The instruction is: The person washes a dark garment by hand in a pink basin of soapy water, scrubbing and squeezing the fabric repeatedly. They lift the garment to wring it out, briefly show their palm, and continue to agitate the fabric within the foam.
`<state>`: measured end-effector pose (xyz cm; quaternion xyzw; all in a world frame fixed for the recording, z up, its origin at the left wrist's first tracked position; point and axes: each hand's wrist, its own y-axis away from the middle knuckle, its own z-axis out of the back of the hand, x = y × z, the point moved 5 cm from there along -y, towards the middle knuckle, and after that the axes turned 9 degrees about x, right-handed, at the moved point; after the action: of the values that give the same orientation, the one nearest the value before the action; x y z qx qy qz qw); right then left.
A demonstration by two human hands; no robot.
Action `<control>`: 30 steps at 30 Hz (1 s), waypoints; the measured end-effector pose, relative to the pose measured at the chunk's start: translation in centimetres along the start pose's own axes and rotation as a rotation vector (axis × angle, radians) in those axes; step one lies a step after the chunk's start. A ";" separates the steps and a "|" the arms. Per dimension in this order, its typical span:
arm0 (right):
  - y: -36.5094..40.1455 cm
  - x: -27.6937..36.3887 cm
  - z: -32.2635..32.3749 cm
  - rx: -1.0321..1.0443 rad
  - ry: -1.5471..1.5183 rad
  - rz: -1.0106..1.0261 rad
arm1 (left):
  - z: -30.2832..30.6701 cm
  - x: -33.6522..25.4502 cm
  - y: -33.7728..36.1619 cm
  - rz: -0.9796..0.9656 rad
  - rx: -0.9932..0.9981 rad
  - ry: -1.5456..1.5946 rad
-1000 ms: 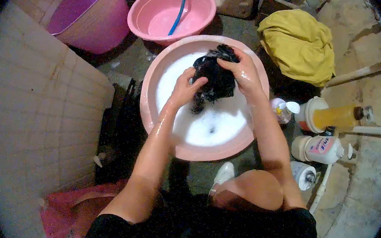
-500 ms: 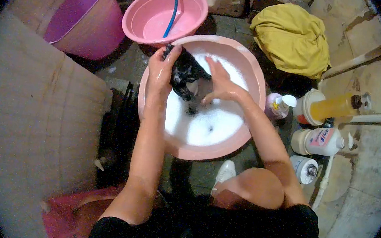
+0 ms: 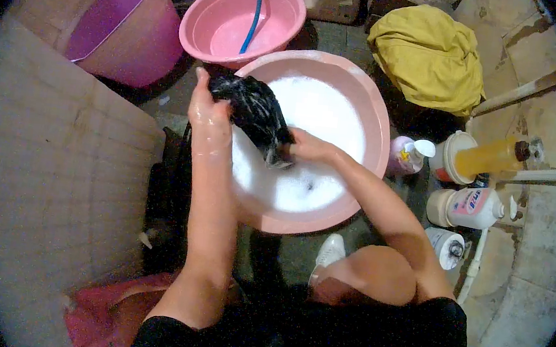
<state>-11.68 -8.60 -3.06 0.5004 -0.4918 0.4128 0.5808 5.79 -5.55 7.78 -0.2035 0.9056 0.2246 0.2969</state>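
Note:
A wet black cloth [image 3: 251,106] with streaks of suds hangs over the left part of a pale pink basin [image 3: 377,116]. White foam [image 3: 325,111] covers the water in the basin. My left hand [image 3: 210,112], wet and soapy, is closed on the cloth's left end near the rim, with the thumb side raised. Lower down on the right, my right hand [image 3: 306,147] grips the cloth's other end just over the foam; its fingertips are partly hidden by the cloth. The cloth's exact kind cannot be made out.
Behind stands a pink tub [image 3: 195,26] with a blue hose [image 3: 253,22] in it. A purple bucket [image 3: 159,46] is at the left, a yellow cloth [image 3: 425,60] at the back right. Right of the basin are a pump bottle [image 3: 404,156] and several containers, including a white bottle [image 3: 474,206].
My left hand has moved left and slightly down, drawing the black cloth out wider. My right hand, spread apart before, has come down and closed on the cloth's lower right end.

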 end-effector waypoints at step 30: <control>4.3 2.1 9.5 -0.524 0.060 -0.286 | 3.3 11.2 -0.2 0.194 0.234 -1.786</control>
<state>-16.97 -17.34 -0.06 0.3855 -0.4886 0.2003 0.7566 -0.94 -6.67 -1.70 0.1551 0.3683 0.2294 0.8875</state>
